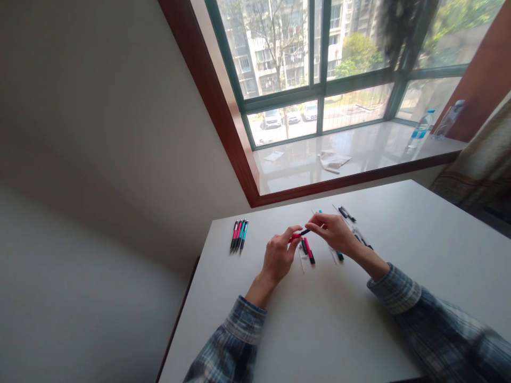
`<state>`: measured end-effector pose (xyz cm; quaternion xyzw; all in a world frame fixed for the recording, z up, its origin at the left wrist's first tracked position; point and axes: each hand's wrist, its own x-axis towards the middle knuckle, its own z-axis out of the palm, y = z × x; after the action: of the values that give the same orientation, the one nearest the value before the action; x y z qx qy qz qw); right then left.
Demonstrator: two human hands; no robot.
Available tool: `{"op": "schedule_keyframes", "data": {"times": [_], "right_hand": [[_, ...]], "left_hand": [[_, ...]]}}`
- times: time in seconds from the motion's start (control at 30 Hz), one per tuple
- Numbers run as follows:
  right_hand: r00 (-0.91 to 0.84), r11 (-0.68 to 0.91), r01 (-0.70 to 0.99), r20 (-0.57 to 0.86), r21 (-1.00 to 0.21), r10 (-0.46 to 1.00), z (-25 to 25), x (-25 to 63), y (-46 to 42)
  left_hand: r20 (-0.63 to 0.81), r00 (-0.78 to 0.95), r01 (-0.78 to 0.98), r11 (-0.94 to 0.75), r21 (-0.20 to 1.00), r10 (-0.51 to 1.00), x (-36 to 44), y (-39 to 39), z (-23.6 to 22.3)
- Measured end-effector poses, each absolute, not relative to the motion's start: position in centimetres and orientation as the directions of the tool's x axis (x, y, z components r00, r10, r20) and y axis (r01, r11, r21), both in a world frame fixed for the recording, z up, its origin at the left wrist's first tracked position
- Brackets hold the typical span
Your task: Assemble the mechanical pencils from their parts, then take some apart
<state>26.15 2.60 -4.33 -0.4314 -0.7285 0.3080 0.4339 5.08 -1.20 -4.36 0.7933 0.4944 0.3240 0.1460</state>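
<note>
My left hand [279, 254] pinches the red part of a pen barrel [294, 237] between thumb and fingers. At its black end, my right hand [329, 230] closes thumb and fingers, so both hands hold the same barrel above the table. Just below lie a red and black pen barrel [308, 251], a thin white refill [301, 260] and small parts too tiny to name. Under my right hand a teal and black pen part [339, 256] shows, partly covered. Black and clear pen parts [361, 237] lie beyond my right wrist.
Several red and teal pens [238, 236] lie side by side at the left of the white table [319, 319]. More black pen parts [346, 214] are near the back edge. Behind, the windowsill [295, 170] bears crumpled paper [334, 160] and a water bottle [421, 129].
</note>
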Motion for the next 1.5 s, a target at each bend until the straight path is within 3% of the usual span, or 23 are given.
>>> {"op": "schedule_keyframes", "data": {"times": [0.2, 0.43, 0.63, 0.8, 0.97, 1.13, 1.37, 1.5], "right_hand": [[-0.344, 0.444, 0.214, 0.359, -0.870, 0.868, -4.16, 26.60, 2.67], [-0.319, 0.469, 0.475, 0.351, -0.745, 0.880, -4.22, 26.60, 2.58], [-0.368, 0.499, 0.344, 0.375, -0.795, 0.851, -3.99, 26.54, 2.31], [-0.345, 0.491, 0.424, 0.366, -0.761, 0.864, -3.80, 26.57, 2.25], [-0.366, 0.505, 0.313, 0.389, -0.804, 0.845, -3.82, 26.61, 2.27], [-0.314, 0.485, 0.459, 0.375, -0.744, 0.872, -4.17, 26.61, 2.51], [-0.360, 0.518, 0.323, 0.404, -0.792, 0.841, -4.13, 26.64, 2.37], [-0.328, 0.501, 0.440, 0.386, -0.746, 0.862, -4.05, 26.70, 2.39]], "left_hand": [[0.335, 0.278, 0.633, -0.434, 0.641, 0.900, 4.76, -1.07, -4.89], [0.363, 0.281, 0.666, -0.453, 0.593, 0.888, 4.84, -1.01, -4.67], [0.368, 0.278, 0.663, -0.454, 0.594, 0.887, 4.84, -1.01, -4.66], [0.369, 0.297, 0.665, -0.469, 0.582, 0.880, 4.85, -1.08, -4.62], [0.369, 0.292, 0.696, -0.461, 0.551, 0.882, 4.77, -1.08, -4.70], [0.371, 0.304, 0.692, -0.471, 0.547, 0.877, 4.85, -1.05, -4.71], [0.366, 0.292, 0.687, -0.460, 0.562, 0.883, 4.81, -0.98, -4.89], [0.368, 0.299, 0.690, -0.465, 0.554, 0.881, 4.80, -1.06, -4.84]]}}
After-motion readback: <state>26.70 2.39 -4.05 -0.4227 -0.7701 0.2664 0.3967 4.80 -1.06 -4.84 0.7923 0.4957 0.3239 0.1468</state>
